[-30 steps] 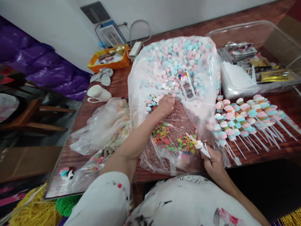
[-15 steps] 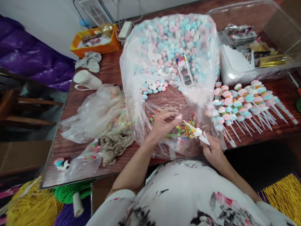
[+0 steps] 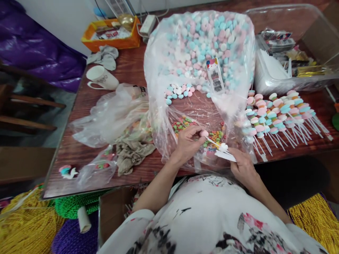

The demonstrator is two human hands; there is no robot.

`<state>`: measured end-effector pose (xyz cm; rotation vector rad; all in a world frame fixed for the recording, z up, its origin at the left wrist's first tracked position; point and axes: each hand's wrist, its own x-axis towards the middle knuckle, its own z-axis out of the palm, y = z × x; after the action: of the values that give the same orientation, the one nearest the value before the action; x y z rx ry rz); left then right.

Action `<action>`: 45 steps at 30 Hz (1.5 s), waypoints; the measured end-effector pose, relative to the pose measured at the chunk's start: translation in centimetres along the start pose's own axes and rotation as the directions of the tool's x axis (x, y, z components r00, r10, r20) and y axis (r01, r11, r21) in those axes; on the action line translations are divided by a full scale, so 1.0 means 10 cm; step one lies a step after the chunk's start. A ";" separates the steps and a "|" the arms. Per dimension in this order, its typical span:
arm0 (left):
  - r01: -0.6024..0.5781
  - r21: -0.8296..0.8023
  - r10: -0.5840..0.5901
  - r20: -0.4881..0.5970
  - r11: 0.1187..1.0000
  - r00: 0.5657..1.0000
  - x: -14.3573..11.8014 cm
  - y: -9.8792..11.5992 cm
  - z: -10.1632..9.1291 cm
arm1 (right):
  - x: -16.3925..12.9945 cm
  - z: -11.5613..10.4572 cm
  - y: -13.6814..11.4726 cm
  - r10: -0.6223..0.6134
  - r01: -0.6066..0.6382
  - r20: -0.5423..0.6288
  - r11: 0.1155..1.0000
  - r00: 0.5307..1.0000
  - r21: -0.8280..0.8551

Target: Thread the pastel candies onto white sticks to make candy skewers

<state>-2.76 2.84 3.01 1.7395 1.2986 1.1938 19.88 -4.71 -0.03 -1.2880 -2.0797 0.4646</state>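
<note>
Fingertips (image 3: 199, 133) of the left hand (image 3: 186, 144) are pinched shut on a pink candy (image 3: 204, 133), held at the tip of a white stick (image 3: 221, 150). That stick points up and to the left, carries a white candy partway along it, and is gripped at its lower end by the closed fingers of the right hand (image 3: 243, 165), together with what looks like further sticks; the exact count cannot be told. Both hands are positioned at the near table edge, over the mouth of a large clear plastic bag (image 3: 159, 88). Inside the bag, small coloured ring candies (image 3: 212, 135) lie directly beneath the hands, a loose row of pink, blue and white candies (image 3: 180, 92) lies farther in, and the bulk of the pastel candies (image 3: 201, 38) fills the far end. A small printed card (image 3: 215, 76) rests on the bulk pile. To the right of the bag, finished candy skewers (image 3: 278, 113) lie side by side on the wooden table (image 3: 127, 74), sticks pointing toward the near right. Behind them stands a clear plastic tub (image 3: 312, 24) holding packets and white sheets. To the left of the bag lie crumpled plastic bags (image 3: 111, 116), a grey-brown cloth (image 3: 132, 153), a white mug (image 3: 102, 78) on its side, and an orange tray (image 3: 113, 33) at the far edge.
</note>
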 end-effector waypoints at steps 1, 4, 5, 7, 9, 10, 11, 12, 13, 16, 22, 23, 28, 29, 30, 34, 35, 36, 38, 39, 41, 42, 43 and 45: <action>-0.006 0.010 0.006 -0.009 1.000 1.000 -0.01 -0.02 0.01 | 0.00 0.00 -0.01 -0.006 0.006 0.007 1.000 1.000 -0.001; -0.034 0.044 0.035 -0.028 0.998 0.999 -0.04 -0.06 0.02 | 0.00 0.00 -0.03 -0.009 0.009 0.012 1.000 1.000 -0.018; -0.041 0.053 0.043 -0.034 0.998 0.999 -0.05 -0.07 0.03 | 0.00 0.00 -0.04 -0.005 0.005 0.012 1.000 1.000 -0.026; -0.048 0.057 0.050 -0.048 0.997 0.998 -0.06 -0.07 0.04 | 0.00 0.01 -0.04 0.008 -0.007 0.015 0.999 1.000 -0.036; -0.055 0.049 0.058 -0.061 0.997 0.996 -0.07 -0.07 0.05 | -0.01 0.02 -0.04 0.025 -0.024 0.022 0.999 0.999 -0.040; -0.062 0.042 0.064 -0.066 0.997 0.996 -0.08 -0.06 0.05 | -0.01 0.02 -0.05 0.035 -0.034 0.024 0.999 0.999 -0.042; -0.071 0.036 0.073 -0.067 0.997 0.995 -0.09 -0.05 0.05 | -0.01 0.03 -0.05 0.047 -0.046 0.028 0.998 0.999 -0.046; -0.081 0.032 0.083 -0.067 0.996 0.994 -0.09 -0.04 0.05 | -0.01 0.03 -0.06 0.058 -0.056 0.034 0.997 0.998 -0.051; -0.092 0.032 0.094 -0.070 0.995 0.993 -0.10 -0.03 0.05 | -0.01 0.03 -0.06 0.066 -0.064 0.043 0.996 0.997 -0.055; -0.157 0.076 0.163 -0.070 0.985 0.984 -0.11 0.00 0.05 | 0.00 0.03 -0.11 0.068 -0.062 0.082 0.996 0.994 -0.066; -0.369 0.286 0.398 -0.046 0.884 0.916 -0.13 -0.03 0.06 | 0.04 0.05 -0.22 0.017 -0.020 0.088 0.999 0.996 0.038; -0.390 0.314 0.423 -0.044 0.866 0.905 -0.14 -0.04 0.06 | 0.05 0.07 -0.24 0.005 -0.010 0.073 0.998 0.997 0.063; -0.440 0.349 0.485 -0.048 0.827 0.873 -0.15 -0.05 0.07 | 0.05 0.16 -0.26 0.014 -0.017 0.019 0.985 1.000 0.171; -0.438 0.337 0.482 -0.056 0.833 0.874 -0.15 -0.05 0.07 | 0.05 0.17 -0.26 0.033 -0.036 0.020 0.979 0.999 0.199; -0.432 0.327 0.475 -0.062 0.841 0.878 -0.16 -0.05 0.07 | 0.06 0.17 -0.25 0.055 -0.058 0.021 0.972 0.998 0.226; -0.413 0.325 0.448 -0.037 0.851 0.893 -0.19 -0.05 0.09 | 0.10 0.17 -0.25 0.145 -0.142 0.015 0.936 0.989 0.321; -0.413 0.326 0.448 -0.036 0.851 0.894 -0.19 -0.06 0.10 | 0.11 0.17 -0.25 0.159 -0.154 0.013 0.928 0.987 0.340; -0.413 0.322 0.449 -0.044 0.852 0.892 -0.19 -0.06 0.11 | 0.12 0.18 -0.26 0.165 -0.159 0.013 0.921 0.986 0.356; -0.406 0.306 0.448 -0.082 0.861 0.890 -0.18 -0.06 0.12 | 0.15 0.21 -0.29 0.160 -0.157 0.024 0.912 0.987 0.378; -0.397 0.294 0.442 -0.102 0.869 0.891 -0.17 -0.06 0.13 | 0.16 0.22 -0.30 0.154 -0.155 0.034 0.909 0.987 0.387; -0.382 0.270 0.425 -0.124 0.884 0.896 -0.14 -0.03 0.13 | 0.18 0.25 -0.33 0.159 -0.165 0.050 0.895 0.986 0.414; -0.382 0.263 0.425 -0.130 0.886 0.896 -0.12 -0.02 0.12 | 0.18 0.27 -0.34 0.172 -0.179 0.056 0.881 0.984 0.438; -0.390 0.258 0.433 -0.134 0.884 0.891 -0.10 0.00 0.12 | 0.19 0.28 -0.35 0.192 -0.197 0.059 0.863 0.980 0.465; -0.430 0.252 0.472 -0.140 0.867 0.870 -0.08 0.02 0.13 | 0.19 0.31 -0.36 0.234 -0.230 0.060 0.822 0.970 0.521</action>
<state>-1.55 1.99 2.50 2.2167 1.1958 1.5703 14.82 -4.56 0.46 -1.1961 -1.6195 1.0567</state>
